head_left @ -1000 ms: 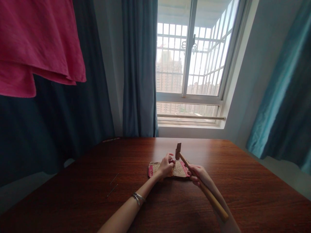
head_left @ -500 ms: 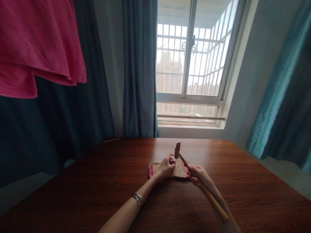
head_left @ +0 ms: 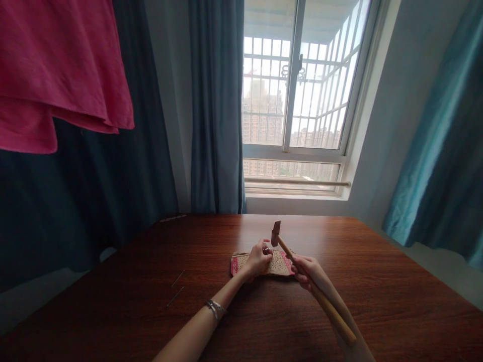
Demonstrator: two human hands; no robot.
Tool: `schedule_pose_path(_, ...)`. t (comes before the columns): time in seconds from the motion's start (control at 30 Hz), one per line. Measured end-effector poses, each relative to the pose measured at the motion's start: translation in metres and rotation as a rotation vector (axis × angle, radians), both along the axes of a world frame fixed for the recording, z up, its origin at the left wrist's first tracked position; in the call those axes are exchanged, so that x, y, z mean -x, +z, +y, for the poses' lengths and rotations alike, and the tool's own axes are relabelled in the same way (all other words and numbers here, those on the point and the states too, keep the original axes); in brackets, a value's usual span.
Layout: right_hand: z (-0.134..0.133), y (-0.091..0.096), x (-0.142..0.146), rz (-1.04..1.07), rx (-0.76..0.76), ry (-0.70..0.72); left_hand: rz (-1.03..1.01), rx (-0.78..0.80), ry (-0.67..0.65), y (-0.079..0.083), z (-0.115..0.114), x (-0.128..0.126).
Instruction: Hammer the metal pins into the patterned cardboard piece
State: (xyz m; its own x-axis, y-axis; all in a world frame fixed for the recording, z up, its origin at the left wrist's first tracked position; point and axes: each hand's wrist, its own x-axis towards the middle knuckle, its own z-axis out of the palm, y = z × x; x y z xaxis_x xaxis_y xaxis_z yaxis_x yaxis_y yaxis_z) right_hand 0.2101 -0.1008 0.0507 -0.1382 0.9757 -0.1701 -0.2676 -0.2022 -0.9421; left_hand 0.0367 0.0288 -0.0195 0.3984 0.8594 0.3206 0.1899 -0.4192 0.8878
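Note:
My left hand is closed round a small dark red, shiny thing with light spots, whose kind I cannot make out. It is just above a beige dotted pad with pink ends, which lies on the table and is partly covered by that hand. My right hand grips a hammer partway along its wooden handle. The hammer's head is raised, a little to the right of the red thing and apart from it. The handle's end slants back over my right forearm.
Two thin metal rods lie on the brown wooden table, left of my left forearm. A thin pale strip is at the far left edge. Beyond the table are a barred window and blue curtains. A pink cloth hangs upper left.

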Motion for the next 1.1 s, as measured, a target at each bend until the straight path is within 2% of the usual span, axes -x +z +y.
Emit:
schedule_pose_path(0.33,0.0009,0.0013,-0.003,0.042,0.004,-0.004,0.008,-0.012,-0.006,0.0007,-0.0005,0.0017)
schedule_pose_path(0.47,0.0014,-0.001,-0.003,-0.006,0.04,0.028,0.019,-0.008,-0.005,0.002,-0.0016,0.0012)
schedule_pose_path(0.6,0.0016,-0.0033,-0.0028,0.011,-0.011,0.006,0.013,-0.002,0.005,0.0019,-0.0012,0.001)
schedule_pose_path(0.83,0.0042,-0.0062,-0.0044,-0.006,0.061,0.049,-0.006,-0.003,-0.005,0.0023,-0.0027,0.0005)
schedule_pose_path(0.97,0.0037,-0.0051,-0.0026,0.008,-0.025,-0.018,0.006,-0.011,0.0,0.0029,-0.0032,0.001)
schedule_pose_path(1.1,0.0043,-0.0054,-0.0075,-0.11,-0.136,-0.177,0.013,-0.03,0.008,0.0051,-0.0055,0.0006)
